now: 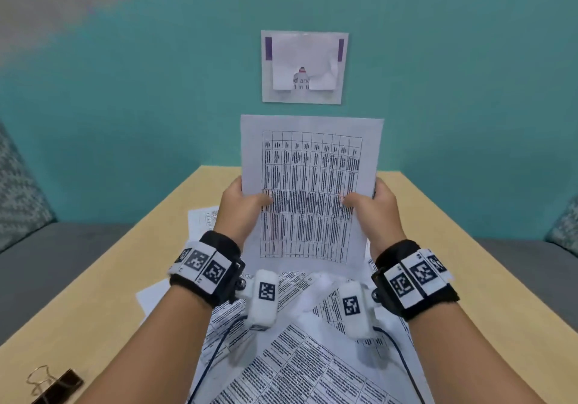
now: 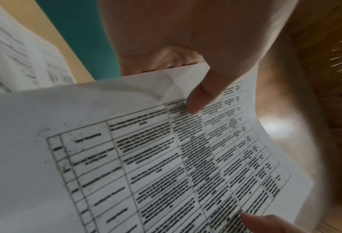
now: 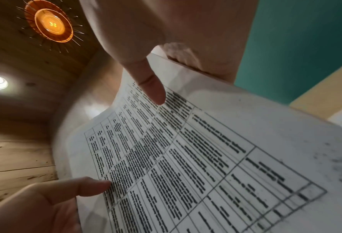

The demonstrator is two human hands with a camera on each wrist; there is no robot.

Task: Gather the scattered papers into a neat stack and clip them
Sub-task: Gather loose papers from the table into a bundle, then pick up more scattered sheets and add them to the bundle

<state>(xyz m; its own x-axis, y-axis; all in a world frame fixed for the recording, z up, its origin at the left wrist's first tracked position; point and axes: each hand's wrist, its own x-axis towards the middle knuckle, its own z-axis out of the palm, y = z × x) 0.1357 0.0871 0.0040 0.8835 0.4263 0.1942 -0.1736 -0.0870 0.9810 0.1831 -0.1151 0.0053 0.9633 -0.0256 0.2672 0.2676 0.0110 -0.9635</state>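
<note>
White printed sheet (image 1: 309, 191) held upright by left hand (image 1: 242, 205) and right hand (image 1: 375, 205), thumbs pinching its side edges — scattered papers (image 1: 281, 341) below on tan table (image 1: 93, 294), binder clip (image 1: 53, 383) near left.

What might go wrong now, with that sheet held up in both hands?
The sheet is pinched only at its side edges by the left hand and right hand, and it bows, so it may crease or slip. Loose papers lie crooked under the wrists and could get brushed off the table.

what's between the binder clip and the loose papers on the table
Head view: bare table, crossed by the left forearm, separates binder clip from loose papers.
</note>
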